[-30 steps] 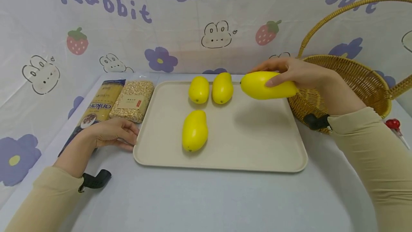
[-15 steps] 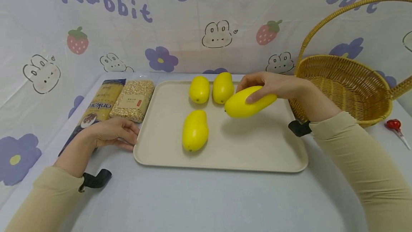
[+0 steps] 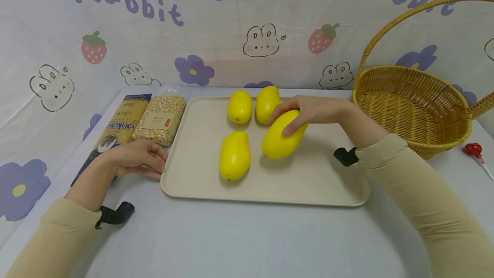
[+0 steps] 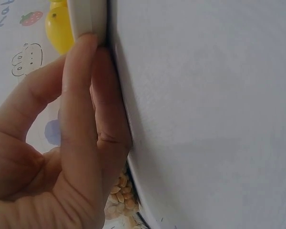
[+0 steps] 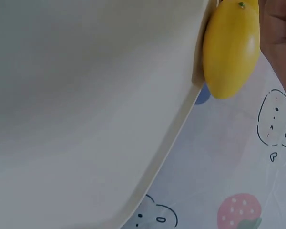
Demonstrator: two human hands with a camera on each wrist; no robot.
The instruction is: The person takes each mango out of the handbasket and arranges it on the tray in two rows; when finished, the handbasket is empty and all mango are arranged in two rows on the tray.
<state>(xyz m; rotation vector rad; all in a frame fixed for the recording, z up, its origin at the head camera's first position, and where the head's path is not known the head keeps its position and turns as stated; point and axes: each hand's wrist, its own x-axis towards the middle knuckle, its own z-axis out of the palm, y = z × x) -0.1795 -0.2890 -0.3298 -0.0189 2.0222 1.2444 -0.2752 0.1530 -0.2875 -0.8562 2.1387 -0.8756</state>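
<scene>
My right hand (image 3: pixel 299 113) grips a yellow mango (image 3: pixel 283 135) with thumb and fingers, tilted just over the beige tray (image 3: pixel 293 188). I cannot tell whether the fruit touches the tray. Two mangoes, one on the left (image 3: pixel 239 107) and one on the right (image 3: pixel 267 104), lie at the back of the tray. Another mango (image 3: pixel 234 156) rests near its left front. The left hand (image 3: pixel 137 158) lies beside the tray, its loosely bent fingers touching the outer edge. In the left wrist view, the fingertips (image 4: pixel 88 45) meet the tray's wall (image 4: pixel 88 19). The right wrist view hides most of the right hand.
A wicker basket (image 3: pixel 413 140) with a tall handle stands at the right. Left of the tray lie a bag of corn kernels (image 3: pixel 162 117) and a pasta packet (image 3: pixel 123 117). A red lollipop (image 3: pixel 473 149) lies at the far right. A printed cloth hangs behind.
My right hand has carried its mango from beside the basket leftward, forward and down over the tray, turning it more upright in view. The left hand has stayed put.
</scene>
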